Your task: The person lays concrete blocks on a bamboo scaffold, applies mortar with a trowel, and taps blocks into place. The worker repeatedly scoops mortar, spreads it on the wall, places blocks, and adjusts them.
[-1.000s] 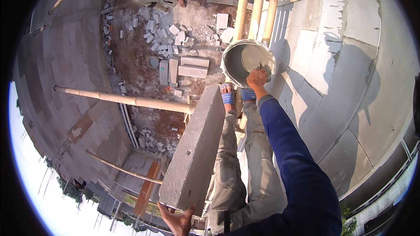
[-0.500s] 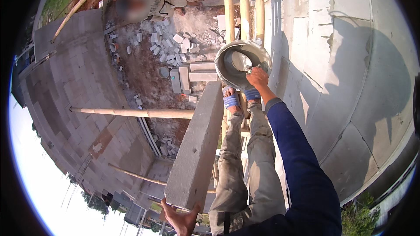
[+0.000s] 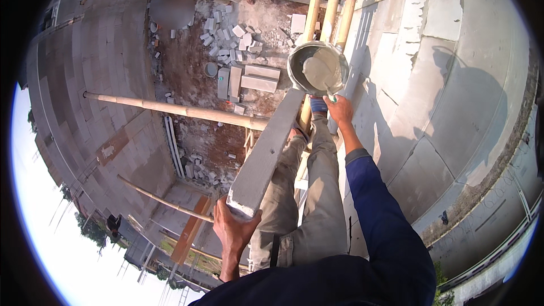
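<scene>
A head-worn fisheye camera is looking steeply down, sitting above and behind the fingers [image 3: 221,209] of the left hand [image 3: 233,231] and the right hand [image 3: 341,111], viewing both from fairly near and the ground [image 3: 207,141] beyond the left fingers from farther off.

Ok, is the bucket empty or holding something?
The bucket isn't empty: a pale grey mix shows inside; its depth can't be told.

Grey block wall [image 3: 93,65] at left, sunlit pale wall [image 3: 422,102] at right, reddish dirt ground [image 3: 187,82] between, bright white sky [image 3: 37,192]
</scene>
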Demonstrator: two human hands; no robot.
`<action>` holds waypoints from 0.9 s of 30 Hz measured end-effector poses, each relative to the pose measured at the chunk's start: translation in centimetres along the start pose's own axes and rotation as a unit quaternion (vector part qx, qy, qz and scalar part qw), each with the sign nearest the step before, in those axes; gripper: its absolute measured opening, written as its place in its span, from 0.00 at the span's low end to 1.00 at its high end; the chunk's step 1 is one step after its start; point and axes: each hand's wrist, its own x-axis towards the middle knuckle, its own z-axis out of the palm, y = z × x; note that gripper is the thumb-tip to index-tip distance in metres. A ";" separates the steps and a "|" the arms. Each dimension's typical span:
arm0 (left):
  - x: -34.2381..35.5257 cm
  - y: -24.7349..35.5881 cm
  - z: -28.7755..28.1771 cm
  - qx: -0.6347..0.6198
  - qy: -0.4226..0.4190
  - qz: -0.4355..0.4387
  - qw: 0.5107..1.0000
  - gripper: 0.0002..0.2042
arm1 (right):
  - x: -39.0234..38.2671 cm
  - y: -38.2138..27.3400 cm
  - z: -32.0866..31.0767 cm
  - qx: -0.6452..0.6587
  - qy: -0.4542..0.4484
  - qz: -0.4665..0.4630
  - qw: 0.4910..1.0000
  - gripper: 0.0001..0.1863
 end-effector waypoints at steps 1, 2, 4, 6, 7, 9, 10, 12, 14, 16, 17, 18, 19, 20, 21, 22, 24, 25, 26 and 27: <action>0.1 -0.4 0.6 0.005 0.007 0.014 1.000 0.39 | -0.8 -0.1 -0.3 0.021 0.015 -0.011 1.000 0.35; 0.3 -0.4 1.5 -0.003 0.009 0.027 1.000 0.39 | -1.7 -0.3 -0.6 0.042 0.030 -0.022 0.998 0.36; 0.8 0.5 2.7 0.005 0.009 0.030 1.000 0.38 | -4.2 -0.7 -1.6 0.057 0.042 -0.039 0.997 0.35; 1.7 0.4 5.0 0.003 0.023 0.054 0.998 0.37 | -6.7 -1.8 -3.5 0.052 0.051 -0.045 0.996 0.31; 1.9 0.0 6.2 -0.011 0.046 0.072 0.996 0.36 | -7.9 -1.9 -4.1 0.060 0.054 -0.043 0.996 0.31; 2.4 0.7 7.7 -0.025 0.036 0.030 0.999 0.35 | -9.6 -2.5 -5.1 0.082 0.059 -0.046 0.994 0.31; 2.1 0.7 8.4 -0.036 0.034 0.011 0.999 0.35 | -10.6 -2.8 -5.5 0.085 0.056 -0.046 0.994 0.31; 1.9 0.8 9.4 -0.075 0.011 -0.029 0.997 0.34 | -12.1 -3.3 -6.3 0.092 0.049 -0.045 0.994 0.30; 1.6 0.6 10.5 -0.098 0.001 -0.051 0.994 0.35 | -13.1 -3.0 -6.0 0.103 0.075 -0.071 0.989 0.29; 1.6 0.6 11.6 -0.107 0.006 -0.050 0.993 0.35 | -13.3 -3.1 -6.3 0.116 0.064 -0.074 0.988 0.29; 1.9 0.7 11.9 -0.118 -0.003 -0.066 0.991 0.36 | -13.3 -3.2 -6.5 0.121 0.039 -0.063 0.990 0.29; 2.0 0.7 12.7 -0.128 0.004 -0.069 0.989 0.36 | -13.4 -3.3 -6.7 0.123 0.013 -0.055 0.991 0.29; 2.4 0.6 13.5 -0.134 0.009 -0.068 0.989 0.37 | -13.9 -3.7 -7.3 0.121 0.014 -0.069 0.990 0.29; 2.8 0.8 14.0 -0.139 0.014 -0.066 0.988 0.37 | -14.4 -4.0 -7.9 0.119 0.016 -0.084 0.989 0.29; 3.3 1.3 14.0 -0.143 0.002 -0.079 0.987 0.38 | -15.0 -4.3 -8.4 0.118 0.018 -0.097 0.988 0.30; 3.7 1.5 14.6 -0.155 0.007 -0.088 0.984 0.38 | -15.5 -4.5 -8.8 0.123 0.023 -0.101 0.987 0.30; 4.6 2.0 16.1 -0.176 0.014 -0.103 0.979 0.39 | -16.6 -4.7 -9.3 0.136 0.032 -0.107 0.984 0.31; 5.0 2.7 15.8 -0.178 -0.006 -0.126 0.976 0.40 | -17.4 -5.0 -9.5 0.149 0.020 -0.098 0.984 0.31; 5.2 3.3 15.6 -0.180 -0.012 -0.145 0.973 0.41 | -18.3 -5.3 -9.8 0.163 0.008 -0.089 0.983 0.31; 5.4 4.2 15.6 -0.182 -0.019 -0.159 0.970 0.41 | -18.8 -5.1 -10.2 0.176 -0.001 -0.079 0.981 0.31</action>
